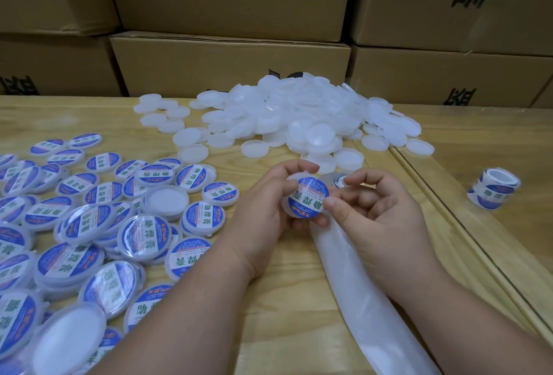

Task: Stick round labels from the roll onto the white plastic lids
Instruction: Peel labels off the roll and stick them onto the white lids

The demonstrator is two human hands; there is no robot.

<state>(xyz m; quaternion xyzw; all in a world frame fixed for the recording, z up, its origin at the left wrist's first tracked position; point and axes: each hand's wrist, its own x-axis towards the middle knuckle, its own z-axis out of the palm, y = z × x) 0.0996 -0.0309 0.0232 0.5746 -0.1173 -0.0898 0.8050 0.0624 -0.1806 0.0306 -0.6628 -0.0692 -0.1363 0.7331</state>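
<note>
Above the tabletop point(299, 300), your left hand point(263, 210) grips a white lid point(294, 178) while your right hand point(380, 210) pinches the round label point(308, 196) onto it; centre it, then smooth outward to avoid bubbles.

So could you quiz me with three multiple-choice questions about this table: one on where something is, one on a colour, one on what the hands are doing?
1. Where is the pile of plain lids?
A. far side of the table, before the boxes
B. on the floor
C. inside a box

2. What colour is the ring on the labels?
A. red
B. blue
C. black

3. What is the left hand doing?
A. resting flat
B. pointing
C. holding a lid

Answers: 1 A, the heap lies before the cardboard boxes; 2 B, the labelled lids show blue rings; 3 C, its fingers curl round the lid while the right hand presses the label.
</note>
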